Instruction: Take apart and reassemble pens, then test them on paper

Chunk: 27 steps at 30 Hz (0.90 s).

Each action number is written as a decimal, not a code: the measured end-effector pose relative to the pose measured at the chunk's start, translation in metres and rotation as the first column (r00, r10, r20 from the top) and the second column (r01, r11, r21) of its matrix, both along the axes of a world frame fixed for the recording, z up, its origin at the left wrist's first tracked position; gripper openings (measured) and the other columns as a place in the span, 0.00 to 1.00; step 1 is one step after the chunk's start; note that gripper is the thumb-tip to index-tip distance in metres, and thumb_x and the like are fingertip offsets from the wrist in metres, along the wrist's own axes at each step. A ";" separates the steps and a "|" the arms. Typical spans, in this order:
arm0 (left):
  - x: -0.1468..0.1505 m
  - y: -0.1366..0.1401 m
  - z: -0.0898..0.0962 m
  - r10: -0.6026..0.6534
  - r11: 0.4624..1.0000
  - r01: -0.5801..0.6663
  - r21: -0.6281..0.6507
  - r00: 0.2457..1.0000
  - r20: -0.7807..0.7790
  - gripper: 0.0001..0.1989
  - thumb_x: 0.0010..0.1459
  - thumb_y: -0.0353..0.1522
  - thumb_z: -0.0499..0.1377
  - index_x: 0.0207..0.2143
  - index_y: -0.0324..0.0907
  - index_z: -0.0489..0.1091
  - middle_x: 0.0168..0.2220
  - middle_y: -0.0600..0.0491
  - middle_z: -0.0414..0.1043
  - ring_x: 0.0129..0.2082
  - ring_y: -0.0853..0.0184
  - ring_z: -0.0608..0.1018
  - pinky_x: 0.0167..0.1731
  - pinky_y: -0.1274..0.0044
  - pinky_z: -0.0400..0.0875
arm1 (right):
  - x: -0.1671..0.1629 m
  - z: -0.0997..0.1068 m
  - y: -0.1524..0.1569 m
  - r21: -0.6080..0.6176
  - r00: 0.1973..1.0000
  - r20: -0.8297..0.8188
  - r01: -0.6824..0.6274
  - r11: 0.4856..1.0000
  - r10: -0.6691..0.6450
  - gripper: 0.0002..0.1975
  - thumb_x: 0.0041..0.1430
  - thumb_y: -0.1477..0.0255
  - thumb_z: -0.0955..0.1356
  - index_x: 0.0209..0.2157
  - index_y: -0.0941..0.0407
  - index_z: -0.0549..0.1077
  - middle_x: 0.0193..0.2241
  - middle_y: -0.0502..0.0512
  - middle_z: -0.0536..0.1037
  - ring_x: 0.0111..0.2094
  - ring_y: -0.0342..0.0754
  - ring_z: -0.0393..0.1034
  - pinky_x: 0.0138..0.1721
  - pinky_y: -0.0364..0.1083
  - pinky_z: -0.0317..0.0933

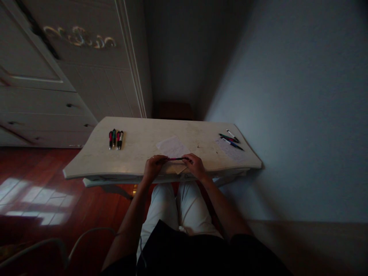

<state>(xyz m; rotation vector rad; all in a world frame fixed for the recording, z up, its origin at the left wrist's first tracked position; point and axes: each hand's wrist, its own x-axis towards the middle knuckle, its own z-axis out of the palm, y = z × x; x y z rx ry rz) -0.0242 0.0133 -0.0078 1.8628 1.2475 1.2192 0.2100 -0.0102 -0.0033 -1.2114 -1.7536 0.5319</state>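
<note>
Between my two hands a pink and black pen (174,158) lies level, just above the table's front edge. My left hand (155,165) is closed on its left end, and my right hand (194,165) grips the darker right end. Beneath and behind the pen is a sheet of paper (172,146) with faint marks, one corner reaching over the table edge. Several pens (115,139) lie side by side on the left of the tabletop. More pens (230,140) lie loosely across one another on the right, partly over a second written sheet (232,151).
The white table (138,132) has a curved front edge. A grey-blue wall (301,115) adjoins its right end. White cabinets (106,80) stand behind on the left. A pale curved frame (61,245) and a thin cable are at the lower left, above the red-brown floor (92,214).
</note>
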 end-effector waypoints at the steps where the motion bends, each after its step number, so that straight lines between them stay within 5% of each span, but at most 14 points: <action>1: -0.001 0.000 0.000 0.003 1.000 -0.003 -0.002 1.000 0.003 0.07 0.54 0.33 0.62 0.34 0.45 0.79 0.35 0.50 0.81 0.36 0.61 0.81 0.40 0.71 0.75 | -0.001 0.000 0.000 -0.001 1.000 -0.002 0.003 1.000 -0.003 0.07 0.61 0.68 0.68 0.38 0.52 0.79 0.37 0.56 0.81 0.40 0.50 0.75 0.44 0.48 0.68; 12: -0.001 0.000 -0.007 -0.008 0.999 0.010 -0.036 0.998 0.058 0.07 0.53 0.34 0.63 0.34 0.44 0.79 0.35 0.50 0.81 0.37 0.60 0.81 0.41 0.70 0.75 | -0.006 -0.005 -0.001 -0.051 0.997 -0.055 -0.064 0.997 0.061 0.09 0.59 0.65 0.70 0.39 0.52 0.81 0.36 0.56 0.82 0.39 0.51 0.77 0.42 0.48 0.69; 27: -0.006 -0.002 0.003 -0.071 0.987 0.100 -0.124 0.974 0.215 0.11 0.50 0.37 0.64 0.35 0.42 0.79 0.36 0.49 0.81 0.38 0.59 0.81 0.44 0.69 0.76 | -0.020 -0.005 0.005 -0.007 0.999 0.010 0.032 0.999 -0.032 0.05 0.58 0.71 0.71 0.34 0.54 0.82 0.33 0.56 0.83 0.35 0.50 0.77 0.39 0.45 0.67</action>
